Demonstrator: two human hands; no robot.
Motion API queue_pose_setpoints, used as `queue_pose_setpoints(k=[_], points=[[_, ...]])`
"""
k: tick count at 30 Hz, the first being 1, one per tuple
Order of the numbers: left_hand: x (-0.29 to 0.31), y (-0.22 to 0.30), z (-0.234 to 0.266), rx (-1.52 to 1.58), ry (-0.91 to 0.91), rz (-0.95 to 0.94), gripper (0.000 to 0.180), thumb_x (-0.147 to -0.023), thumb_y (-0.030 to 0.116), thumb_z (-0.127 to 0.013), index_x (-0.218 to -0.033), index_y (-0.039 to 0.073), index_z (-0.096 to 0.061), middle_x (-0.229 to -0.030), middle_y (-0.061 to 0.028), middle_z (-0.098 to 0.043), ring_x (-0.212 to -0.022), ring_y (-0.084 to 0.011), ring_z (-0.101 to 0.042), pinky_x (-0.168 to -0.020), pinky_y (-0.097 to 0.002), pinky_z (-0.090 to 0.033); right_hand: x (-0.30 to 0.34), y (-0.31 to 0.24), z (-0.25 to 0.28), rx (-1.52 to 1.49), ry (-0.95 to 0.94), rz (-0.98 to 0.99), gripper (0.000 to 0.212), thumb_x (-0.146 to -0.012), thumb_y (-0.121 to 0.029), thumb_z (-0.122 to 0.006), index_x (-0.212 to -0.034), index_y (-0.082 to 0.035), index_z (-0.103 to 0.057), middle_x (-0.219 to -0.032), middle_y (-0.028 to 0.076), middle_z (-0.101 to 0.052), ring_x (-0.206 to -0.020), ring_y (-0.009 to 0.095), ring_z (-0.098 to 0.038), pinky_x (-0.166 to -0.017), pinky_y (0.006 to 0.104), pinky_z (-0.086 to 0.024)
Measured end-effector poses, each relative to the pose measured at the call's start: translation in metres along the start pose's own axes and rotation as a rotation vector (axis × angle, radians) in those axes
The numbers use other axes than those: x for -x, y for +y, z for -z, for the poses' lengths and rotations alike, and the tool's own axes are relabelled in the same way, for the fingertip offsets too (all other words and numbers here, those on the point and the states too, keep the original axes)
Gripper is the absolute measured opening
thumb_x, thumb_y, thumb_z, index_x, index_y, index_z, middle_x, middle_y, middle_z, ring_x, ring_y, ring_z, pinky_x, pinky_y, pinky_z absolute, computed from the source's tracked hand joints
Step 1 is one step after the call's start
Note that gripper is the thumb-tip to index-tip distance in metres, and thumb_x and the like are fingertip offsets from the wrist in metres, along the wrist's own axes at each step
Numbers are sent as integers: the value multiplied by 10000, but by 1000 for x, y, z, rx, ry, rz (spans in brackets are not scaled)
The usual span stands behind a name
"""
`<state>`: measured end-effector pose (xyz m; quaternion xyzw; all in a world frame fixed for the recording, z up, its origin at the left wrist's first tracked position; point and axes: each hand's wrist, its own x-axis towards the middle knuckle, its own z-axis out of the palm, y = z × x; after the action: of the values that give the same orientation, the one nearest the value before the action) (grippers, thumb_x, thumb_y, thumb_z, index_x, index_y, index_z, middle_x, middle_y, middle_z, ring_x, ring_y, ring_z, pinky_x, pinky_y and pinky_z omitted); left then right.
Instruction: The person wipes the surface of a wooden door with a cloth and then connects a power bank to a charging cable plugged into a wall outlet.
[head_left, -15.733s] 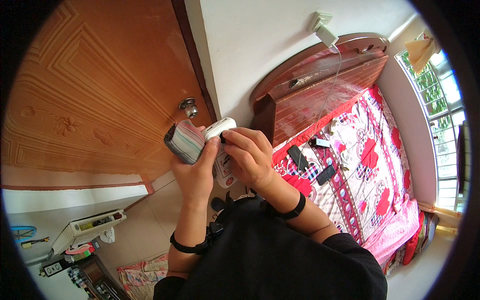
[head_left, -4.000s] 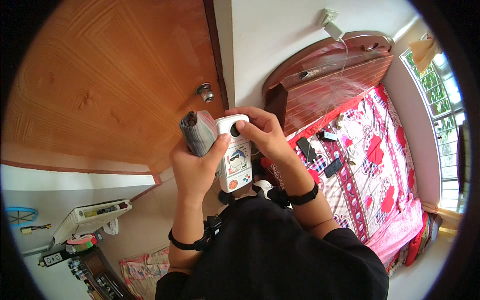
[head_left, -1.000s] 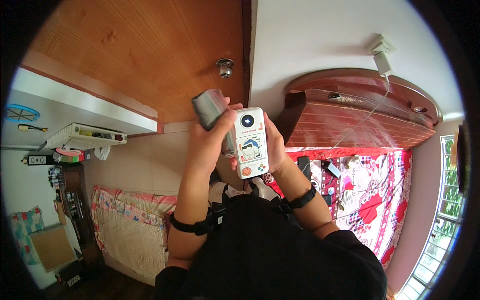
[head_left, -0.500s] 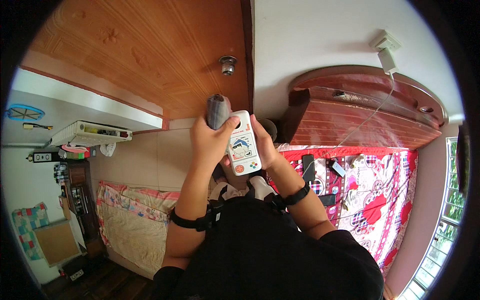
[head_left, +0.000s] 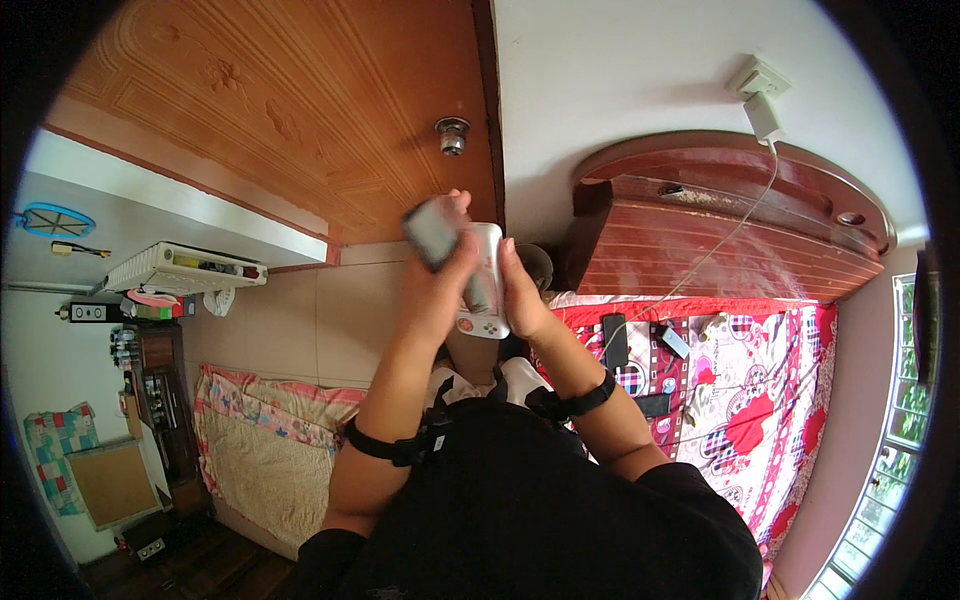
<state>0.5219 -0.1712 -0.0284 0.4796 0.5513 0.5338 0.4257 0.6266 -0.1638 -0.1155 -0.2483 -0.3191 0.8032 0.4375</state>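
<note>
A white phone case (head_left: 492, 322) with a printed button pattern is in my right hand (head_left: 523, 297), whose fingers lie along its right edge. My left hand (head_left: 450, 262), smeared by motion, is closed on a grey, soft-looking piece (head_left: 432, 233) with a dark edge, its kind hard to make out. That hand crosses over the left side of the case and hides much of its printed face. A grey patch shows on the middle of the case, too blurred to identify. Both hands are held out in front of my body, above the tiled floor.
Ahead stands a wooden door (head_left: 330, 110) with a round metal knob (head_left: 453, 135). To the right, a bed (head_left: 745, 420) with a patterned red and pink sheet bears several dark devices, and a charging cable (head_left: 700, 245) runs from a wall socket. A beige mat (head_left: 270, 450) lies at left.
The grey piece in my left hand has tilted, its lower end swinging right. My left hand has moved right over the case, covering its picture. My right hand has shifted slightly left and up.
</note>
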Motion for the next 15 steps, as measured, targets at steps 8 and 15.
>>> queue_pose_setpoints(k=[8,15], points=[[-7,21,-16,262,199,20,269,-914,196,-710,-1063,-4,-610,-897,-66,-648,-797,-142,-636,-694,-292,-525,23,-19,-19,605,123,486,696,-1035,-563,-285,-1275,56,-492,-1077,230,-638,-1009,314,-627,-902,382,-471],[-10,21,-6,746,5,337,369,-951,342,-663,-1176,57,-598,-934,-84,-677,-875,-226,-674,-743,-343,-564,39,-45,-1,862,49,647,655,-776,-349,-826,-1226,-9,-493,-961,171,-632,-883,374,-647,-825,381,-512]])
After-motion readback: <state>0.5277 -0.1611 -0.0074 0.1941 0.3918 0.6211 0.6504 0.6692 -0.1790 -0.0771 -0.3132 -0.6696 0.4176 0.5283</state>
